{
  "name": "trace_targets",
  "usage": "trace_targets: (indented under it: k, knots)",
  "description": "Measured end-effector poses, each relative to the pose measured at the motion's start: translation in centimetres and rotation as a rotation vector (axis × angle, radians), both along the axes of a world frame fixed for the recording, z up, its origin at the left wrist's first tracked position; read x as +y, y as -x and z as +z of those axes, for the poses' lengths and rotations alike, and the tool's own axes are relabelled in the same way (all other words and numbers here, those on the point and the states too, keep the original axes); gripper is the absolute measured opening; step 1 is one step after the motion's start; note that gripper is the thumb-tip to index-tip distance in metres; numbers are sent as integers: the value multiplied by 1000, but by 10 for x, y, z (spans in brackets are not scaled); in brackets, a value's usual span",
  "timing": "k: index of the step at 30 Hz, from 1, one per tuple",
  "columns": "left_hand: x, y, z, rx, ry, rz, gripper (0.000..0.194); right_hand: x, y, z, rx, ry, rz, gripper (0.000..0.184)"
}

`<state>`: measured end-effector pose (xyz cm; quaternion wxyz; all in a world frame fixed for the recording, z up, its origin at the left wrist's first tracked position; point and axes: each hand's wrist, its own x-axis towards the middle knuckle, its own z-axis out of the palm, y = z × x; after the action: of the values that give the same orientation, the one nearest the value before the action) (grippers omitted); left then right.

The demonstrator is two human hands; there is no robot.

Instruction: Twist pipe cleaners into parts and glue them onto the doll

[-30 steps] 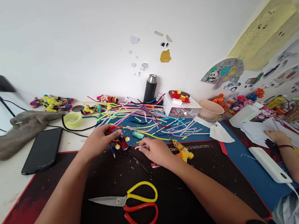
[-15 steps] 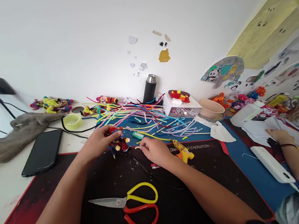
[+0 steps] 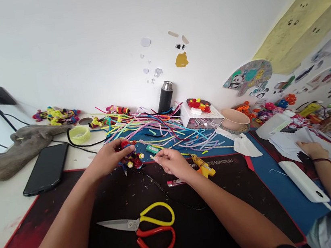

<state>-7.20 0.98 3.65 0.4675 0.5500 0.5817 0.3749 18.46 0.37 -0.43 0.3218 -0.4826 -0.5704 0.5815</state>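
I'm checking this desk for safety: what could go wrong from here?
The small whitish piece pinched in the fingers of the right hand could slip and get lost on the scrap-strewn, red-edged black mat. The same hand might bump the yellow glue gun beside its wrist. Drawn back, it could brush the metal-bladed scissors with yellow and red handles.

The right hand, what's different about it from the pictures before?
The right hand has turned and lifted a little, bringing the small pale piece in its fingertips up with it. Nothing was let go. The left hand still holds the colourful figure, and the scissors stayed put.
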Motion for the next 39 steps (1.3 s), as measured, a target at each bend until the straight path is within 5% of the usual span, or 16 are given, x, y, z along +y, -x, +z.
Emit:
trace_targets:
  k: [7, 20, 32, 39]
  knots:
    - [5, 8, -12, -25, -8, 15, 78, 1, -3, 13, 343, 184, -91, 46]
    - [8, 19, -19, -137, -1, 103, 64, 2, -7, 7, 396, 175, -143, 46]
    - [3, 74, 10, -226, -179, 497, 63, -11, -16, 10, 417, 183, -32, 38]
    - [-4, 83, 21, -53, -15, 313, 62, -9, -20, 8, 438, 212, -46, 44]
